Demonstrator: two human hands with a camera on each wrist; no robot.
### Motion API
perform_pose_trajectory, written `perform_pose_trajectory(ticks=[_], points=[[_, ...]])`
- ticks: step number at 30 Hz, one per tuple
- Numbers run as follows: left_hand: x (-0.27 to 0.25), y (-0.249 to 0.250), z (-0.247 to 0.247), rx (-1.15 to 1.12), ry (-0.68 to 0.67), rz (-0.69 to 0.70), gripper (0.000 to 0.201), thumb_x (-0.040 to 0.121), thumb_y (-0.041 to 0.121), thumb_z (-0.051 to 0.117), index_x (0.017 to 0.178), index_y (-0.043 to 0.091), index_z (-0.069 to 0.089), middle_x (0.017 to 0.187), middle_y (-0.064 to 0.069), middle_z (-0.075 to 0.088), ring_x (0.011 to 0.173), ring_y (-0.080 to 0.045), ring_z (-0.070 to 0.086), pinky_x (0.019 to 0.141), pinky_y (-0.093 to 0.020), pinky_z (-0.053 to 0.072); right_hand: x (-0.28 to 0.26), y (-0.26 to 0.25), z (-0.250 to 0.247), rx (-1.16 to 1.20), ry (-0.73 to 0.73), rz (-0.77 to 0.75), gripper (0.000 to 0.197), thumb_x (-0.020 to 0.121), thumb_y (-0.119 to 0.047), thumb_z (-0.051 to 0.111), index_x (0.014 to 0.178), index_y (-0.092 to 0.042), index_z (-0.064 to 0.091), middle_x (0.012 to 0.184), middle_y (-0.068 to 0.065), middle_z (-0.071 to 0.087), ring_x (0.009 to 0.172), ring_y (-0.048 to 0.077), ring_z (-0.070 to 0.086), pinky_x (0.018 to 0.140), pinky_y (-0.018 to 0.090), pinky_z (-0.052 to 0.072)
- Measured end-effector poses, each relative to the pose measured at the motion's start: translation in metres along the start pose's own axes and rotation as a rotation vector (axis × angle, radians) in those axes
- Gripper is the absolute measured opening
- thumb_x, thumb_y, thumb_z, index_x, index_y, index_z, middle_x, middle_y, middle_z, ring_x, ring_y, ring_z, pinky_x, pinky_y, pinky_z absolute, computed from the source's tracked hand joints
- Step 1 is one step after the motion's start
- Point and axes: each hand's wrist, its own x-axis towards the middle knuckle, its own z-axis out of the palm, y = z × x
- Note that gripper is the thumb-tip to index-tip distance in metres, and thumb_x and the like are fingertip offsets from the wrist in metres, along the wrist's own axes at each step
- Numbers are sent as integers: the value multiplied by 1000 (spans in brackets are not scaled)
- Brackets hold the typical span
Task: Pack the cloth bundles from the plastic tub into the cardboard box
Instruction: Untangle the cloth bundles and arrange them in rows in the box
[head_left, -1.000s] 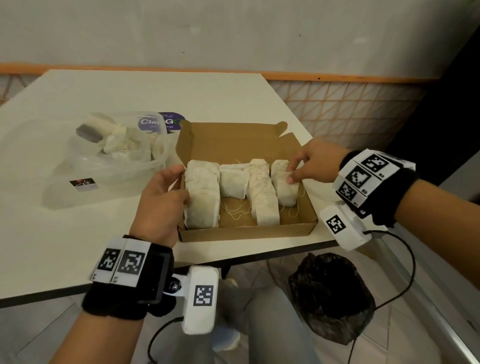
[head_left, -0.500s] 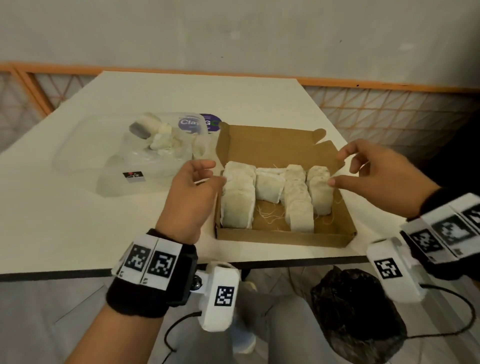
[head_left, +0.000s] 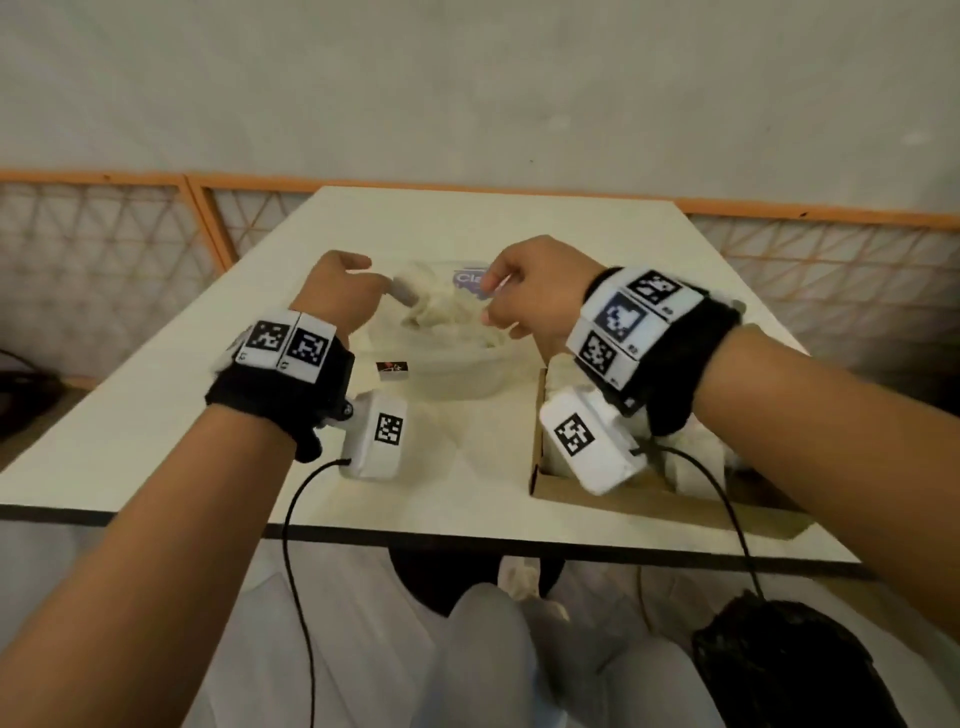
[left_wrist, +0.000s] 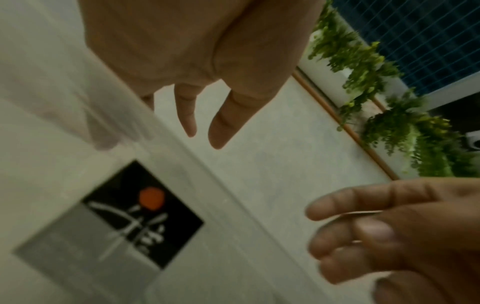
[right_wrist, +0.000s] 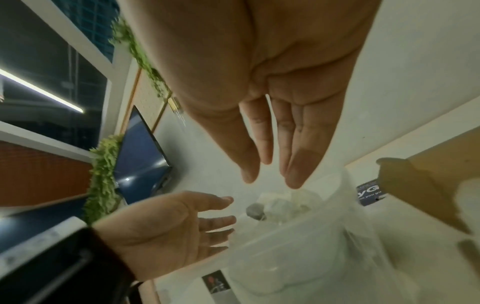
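The clear plastic tub (head_left: 457, 371) stands mid-table with white cloth bundles (head_left: 449, 314) and one grey piece (head_left: 402, 291) heaped in it. My left hand (head_left: 371, 275) hovers at its left rim and my right hand (head_left: 491, 301) over its right side. Both have relaxed fingers and hold nothing. In the right wrist view my right hand (right_wrist: 270, 181) points straight-fingered down at the bundles (right_wrist: 285, 203), with the left hand (right_wrist: 223, 214) opposite. The cardboard box (head_left: 540, 447) lies right of the tub, largely hidden under my right wrist, with packed bundles (head_left: 698, 460) showing in it.
A black-and-grey sticker (head_left: 392, 370) marks the tub's near wall, and a blue label (head_left: 467, 278) shows behind it. The table's front edge (head_left: 415, 538) runs just below my wrists. A black bag (head_left: 779, 670) sits on the floor at right. Orange lattice railing (head_left: 104, 244) borders the table.
Both hands left the cardboard box and moved left to the tub. The view swung left, so the tub is centred and the box lies at the right.
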Motion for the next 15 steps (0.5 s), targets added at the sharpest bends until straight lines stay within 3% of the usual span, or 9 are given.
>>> perform_pose_trajectory(ticks=[2, 5, 7, 9, 12, 15], points=[[9, 1, 0, 42, -66, -55, 53, 84, 19, 65, 133, 13, 47, 131, -8, 49, 115, -28, 46, 95, -39, 41, 28, -5, 12, 4, 6, 39, 30, 78, -13, 72, 105, -8, 60, 102, 13, 66, 86, 29, 68, 82, 42, 56], [15, 2, 0, 137, -138, -87, 51, 87, 10, 62, 134, 3, 44, 130, -14, 50, 117, -32, 50, 101, -44, 44, 57, -6, 30, -131, -11, 62, 44, 80, -27, 70, 115, -6, 55, 116, 15, 60, 96, 33, 65, 87, 46, 53], [18, 0, 1, 217, -199, -79, 46, 88, 5, 59, 132, 0, 48, 132, -19, 52, 116, -32, 55, 97, -46, 49, 68, -4, 42, -220, -29, 62, 59, 79, -40, 67, 126, -13, 46, 125, 11, 55, 99, 33, 62, 87, 44, 52], [20, -2, 1, 293, -250, -60, 43, 88, 3, 56, 130, 0, 51, 132, -19, 53, 109, -29, 57, 95, -45, 50, 75, -3, 54, -269, -53, 37, 65, 81, -42, 62, 137, -23, 35, 129, 8, 52, 102, 31, 60, 80, 38, 52], [23, -4, -1, 290, -321, -43, 40, 87, 1, 55, 127, 4, 56, 129, -17, 56, 98, -23, 53, 94, -43, 50, 80, -4, 68, -315, -63, -62, 52, 87, -35, 55, 135, -27, 39, 118, 4, 59, 92, 22, 60, 69, 26, 47], [26, -7, -6, 206, -362, -75, 47, 75, 2, 61, 121, 11, 58, 116, -12, 58, 100, -25, 54, 91, -45, 52, 78, -3, 73, -64, 42, -125, 26, 88, -14, 56, 113, -16, 61, 79, 0, 59, 60, 10, 51, 48, 11, 42]])
